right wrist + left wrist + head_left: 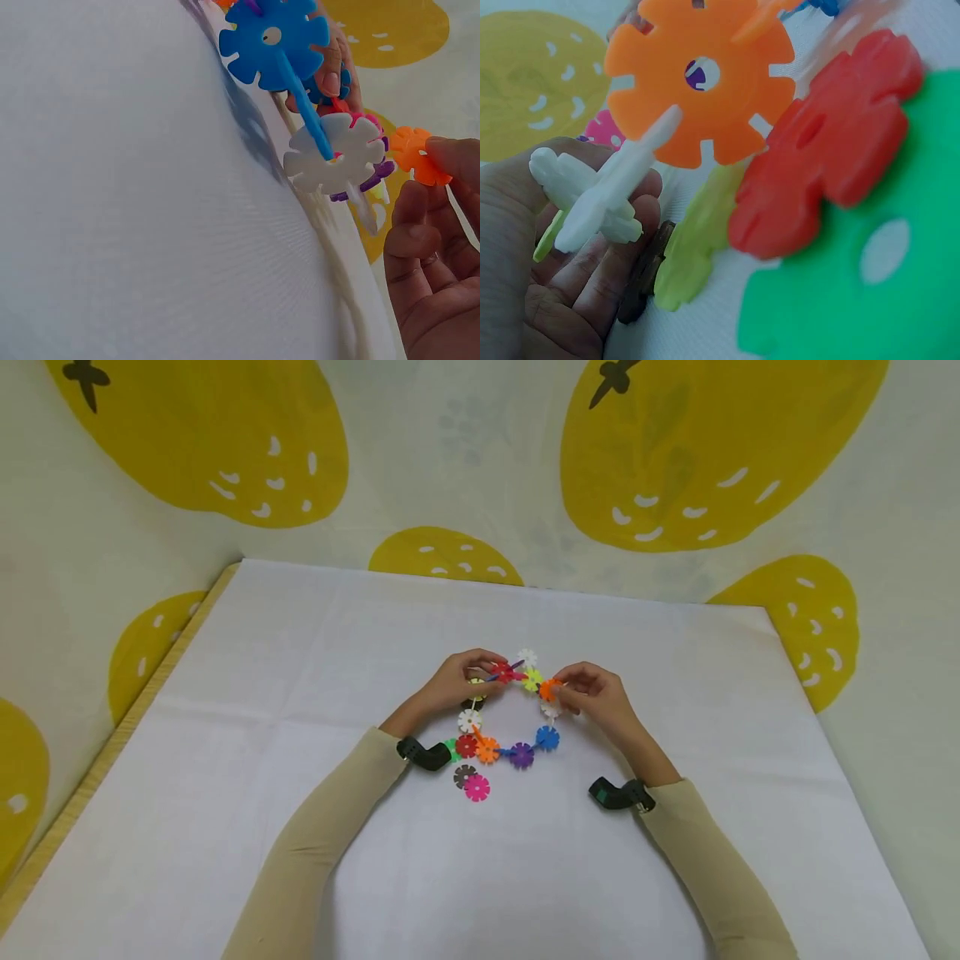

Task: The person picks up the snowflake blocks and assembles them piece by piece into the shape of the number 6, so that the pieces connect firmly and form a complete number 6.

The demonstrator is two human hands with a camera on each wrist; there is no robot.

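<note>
A ring-shaped chain of notched plastic snowflake discs, slotted into one another, spans both hands; a purple disc [521, 755] and a blue disc [547, 737] form its near side. My left hand [450, 683] grips the chain at the far left, beside a red disc [502, 672]. With thumb and fingertips my right hand [606, 695] pinches an orange disc [412, 152] near a yellow-green disc [532, 680]. In the right wrist view, a white disc [319, 165] hangs from a blue one. A white disc [592, 196] shows before the left palm in the left wrist view.
A grey disc [463, 776] and a pink disc [477, 788] lie on the white-covered table [465, 877] just nearer than the chain. Green and red discs [466, 746] sit close to the left wrist. Behind the table hangs a patterned cloth [480, 460].
</note>
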